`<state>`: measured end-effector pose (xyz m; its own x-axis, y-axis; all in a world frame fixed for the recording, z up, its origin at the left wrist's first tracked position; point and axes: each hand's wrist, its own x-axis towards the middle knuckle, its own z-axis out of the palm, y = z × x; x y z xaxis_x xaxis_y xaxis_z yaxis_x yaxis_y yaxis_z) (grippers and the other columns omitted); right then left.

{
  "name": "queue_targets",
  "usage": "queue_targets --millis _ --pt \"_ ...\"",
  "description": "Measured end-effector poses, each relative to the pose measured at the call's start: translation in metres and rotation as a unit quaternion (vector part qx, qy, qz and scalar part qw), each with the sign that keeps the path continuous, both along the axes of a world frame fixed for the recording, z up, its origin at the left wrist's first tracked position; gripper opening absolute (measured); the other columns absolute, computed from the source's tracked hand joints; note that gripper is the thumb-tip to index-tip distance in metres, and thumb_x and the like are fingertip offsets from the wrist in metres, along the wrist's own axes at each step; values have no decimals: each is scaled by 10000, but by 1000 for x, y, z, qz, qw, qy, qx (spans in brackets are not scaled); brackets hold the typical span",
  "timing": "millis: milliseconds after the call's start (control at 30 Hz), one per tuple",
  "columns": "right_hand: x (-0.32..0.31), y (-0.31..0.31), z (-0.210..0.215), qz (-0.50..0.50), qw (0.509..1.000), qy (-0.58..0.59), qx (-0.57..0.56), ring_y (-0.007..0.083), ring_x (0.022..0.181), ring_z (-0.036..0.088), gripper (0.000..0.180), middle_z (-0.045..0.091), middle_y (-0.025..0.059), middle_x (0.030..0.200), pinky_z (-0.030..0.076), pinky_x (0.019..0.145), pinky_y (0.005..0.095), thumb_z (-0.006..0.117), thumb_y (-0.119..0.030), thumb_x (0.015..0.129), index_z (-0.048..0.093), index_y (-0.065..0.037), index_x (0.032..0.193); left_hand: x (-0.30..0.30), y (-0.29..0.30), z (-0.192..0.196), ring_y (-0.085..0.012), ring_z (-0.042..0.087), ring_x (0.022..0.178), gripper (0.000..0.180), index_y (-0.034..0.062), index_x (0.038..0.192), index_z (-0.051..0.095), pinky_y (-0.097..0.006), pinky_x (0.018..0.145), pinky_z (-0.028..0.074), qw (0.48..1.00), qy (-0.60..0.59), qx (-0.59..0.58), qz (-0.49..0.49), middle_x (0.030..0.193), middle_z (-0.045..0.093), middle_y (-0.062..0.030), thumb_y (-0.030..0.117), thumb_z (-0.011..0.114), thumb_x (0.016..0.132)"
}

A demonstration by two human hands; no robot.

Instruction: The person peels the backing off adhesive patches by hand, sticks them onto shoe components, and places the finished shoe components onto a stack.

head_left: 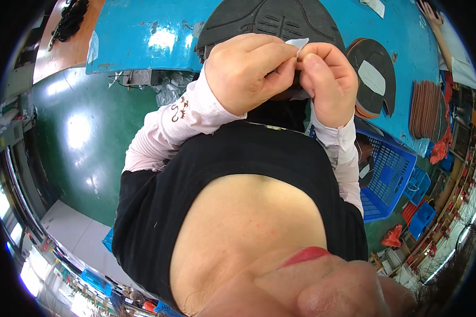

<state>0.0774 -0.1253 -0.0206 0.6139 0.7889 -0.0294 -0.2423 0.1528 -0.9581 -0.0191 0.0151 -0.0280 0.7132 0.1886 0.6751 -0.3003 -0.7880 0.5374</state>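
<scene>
My left hand (248, 68) and my right hand (325, 79) are held together in front of my chest. Their fingertips pinch a small white paper sticker (297, 43) between them. Just beyond the hands a dark grey shoe sole (272, 21) lies on the blue table (143, 37). Both my wrists are covered by pale pink sleeves.
A stack of dark soles, the top one bearing a white label (373, 76), lies right of my hands. Brown soles (426, 108) are piled further right. A blue plastic basket (388, 177) stands below the table edge. Another person's arm (444, 37) reaches in at the top right. Green floor (74, 132) spreads left.
</scene>
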Motion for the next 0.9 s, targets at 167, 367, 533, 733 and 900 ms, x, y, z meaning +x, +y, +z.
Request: queue_targets --millis 167,367,533,733,900 --pt "-5 4 -5 -46 994 -99 -16 31 685 509 97 603 4 836 414 600 169 576 -91 890 576 2 917 -1 -3 1 -230 640 665 130 -3 854 658 -283 596 514 1000 2 -3 2 794 664 -116 -33 647 728" --pt "0 0 -8 24 998 58 28 0 629 426 102 548 -27 778 352 547 158 557 -108 907 551 -14 948 -7 -6 3 -142 627 682 80 -10 861 657 -242 599 493 983 63 -174 -17 804 667 -85 -14 601 804" --pt "-4 1 -3 28 998 -44 19 4 618 405 108 532 -22 773 329 525 158 535 -119 922 546 -18 958 -13 0 8 -82 589 733 81 -4 936 622 -220 642 474 942 126 -301 -73 822 631 -28 31 573 880" --pt "-7 0 -5 11 999 -12 43 24 595 404 102 528 0 754 314 495 168 521 -110 924 542 -17 960 -12 7 3 -90 571 740 115 6 908 560 -216 688 456 861 123 -465 -167 799 601 -28 105 515 944" --pt "-2 -4 -14 -36 996 33 80 44 576 412 182 556 48 814 309 495 176 490 -164 936 538 2 991 -15 -1 1 -87 557 741 105 8 925 564 -216 700 451 896 36 -433 -89 808 630 -38 99 515 944"
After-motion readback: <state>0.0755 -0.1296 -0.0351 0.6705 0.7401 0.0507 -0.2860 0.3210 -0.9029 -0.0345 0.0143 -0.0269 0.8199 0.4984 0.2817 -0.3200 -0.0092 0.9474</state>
